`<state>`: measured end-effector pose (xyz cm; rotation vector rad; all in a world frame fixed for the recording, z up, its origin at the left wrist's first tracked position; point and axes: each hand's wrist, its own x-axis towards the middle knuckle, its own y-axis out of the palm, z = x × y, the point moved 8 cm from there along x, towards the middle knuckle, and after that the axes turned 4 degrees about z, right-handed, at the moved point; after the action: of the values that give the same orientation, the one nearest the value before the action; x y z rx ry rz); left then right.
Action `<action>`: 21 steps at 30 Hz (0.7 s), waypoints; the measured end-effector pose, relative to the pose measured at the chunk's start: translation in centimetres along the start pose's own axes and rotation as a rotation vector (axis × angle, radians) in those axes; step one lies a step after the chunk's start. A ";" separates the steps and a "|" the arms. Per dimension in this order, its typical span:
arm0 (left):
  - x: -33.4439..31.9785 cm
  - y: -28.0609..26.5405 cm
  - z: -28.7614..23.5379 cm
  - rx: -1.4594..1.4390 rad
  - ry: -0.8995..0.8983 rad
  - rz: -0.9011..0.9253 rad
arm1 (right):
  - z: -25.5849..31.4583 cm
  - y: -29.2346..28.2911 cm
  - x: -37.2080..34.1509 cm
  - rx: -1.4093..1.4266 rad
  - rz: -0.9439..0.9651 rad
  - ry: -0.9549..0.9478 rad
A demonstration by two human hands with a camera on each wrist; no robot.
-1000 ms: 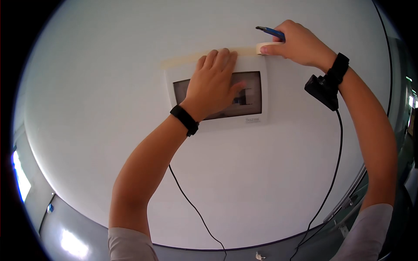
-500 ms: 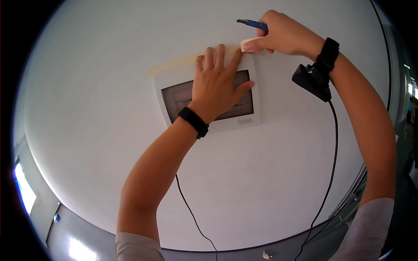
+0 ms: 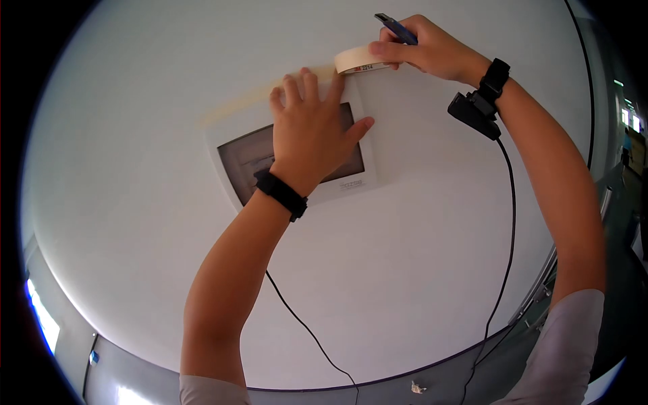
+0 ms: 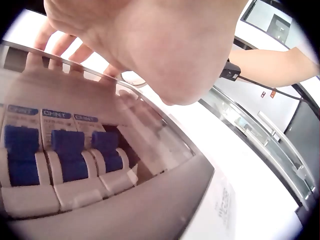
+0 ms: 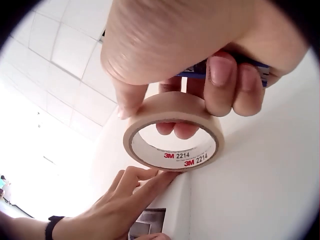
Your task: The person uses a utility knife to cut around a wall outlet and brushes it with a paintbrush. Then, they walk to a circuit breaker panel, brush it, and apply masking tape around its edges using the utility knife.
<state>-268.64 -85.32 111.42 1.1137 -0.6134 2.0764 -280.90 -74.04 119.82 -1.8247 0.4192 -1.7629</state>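
Observation:
My left hand [image 3: 307, 128] lies spread over a white breaker box [image 3: 337, 191] on the wall, its fingertips on the box's top edge. Along that edge runs a strip of masking tape [image 3: 236, 104]. The left index fingertip reaches right up to the tape roll [image 5: 172, 107], at the box's top right corner. My right hand [image 3: 439, 54] grips this cream roll, marked 3M 2214 inside, between thumb and fingers. Tucked in the same hand is a blue utility knife [image 3: 398, 28], pointing up and left. Blue breaker switches [image 4: 70, 150] show behind the tinted cover [image 4: 170, 200].
A white wall [image 3: 405, 270] surrounds the box. From the black wrist camera [image 3: 472, 113] on my right arm hangs a cable [image 3: 509, 223]; another cable [image 3: 304, 324] trails below my left forearm. Metal rails [image 4: 280, 150] run at the lower right.
The head view has shifted, so the box sits further left and more tilted. My left fingers have spread, the index finger reaching the roll. My right hand has turned, showing the roll's inside.

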 end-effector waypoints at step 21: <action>-0.3 2.7 0.1 0.001 -0.024 0.010 | 2.2 -0.3 0.6 -0.312 0.072 0.241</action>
<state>-270.52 -87.20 111.03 1.1401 -0.6302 2.0746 -278.69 -73.79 120.57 -1.7752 0.8873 -1.9613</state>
